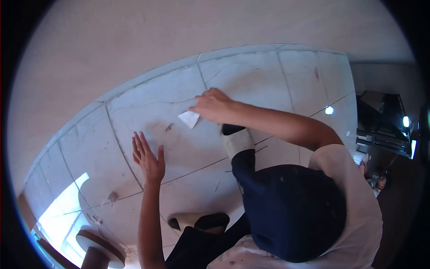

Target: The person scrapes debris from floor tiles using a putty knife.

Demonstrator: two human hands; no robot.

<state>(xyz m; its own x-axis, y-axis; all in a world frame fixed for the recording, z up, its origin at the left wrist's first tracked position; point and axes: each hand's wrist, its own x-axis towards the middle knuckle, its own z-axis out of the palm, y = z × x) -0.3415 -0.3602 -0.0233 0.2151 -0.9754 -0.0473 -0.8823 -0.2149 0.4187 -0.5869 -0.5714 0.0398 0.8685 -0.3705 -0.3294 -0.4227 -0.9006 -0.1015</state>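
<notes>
My right hand (215,105) reaches down to the pale tiled floor (251,76), its fingers closed on a small white triangular piece (189,119) with a flat, pointed lower edge. Whether the piece is paper or a thin scraper, I cannot tell. My left hand (150,158) is held over the tiles to the left, empty, with fingers stretched out. Between the two hands lies a dark bit of debris (169,127). Close below my right hand is my light shoe with a dark toe (239,142), under a bent knee in dark blue trousers (295,210).
A plain wall (179,27) meets the floor along a raised tile skirting (148,80). Clumps of dirt (113,196) lie at the lower left, near a round-based stand (101,246). Bright light falls on the tiles there. Dark furniture (380,121) stands at far right.
</notes>
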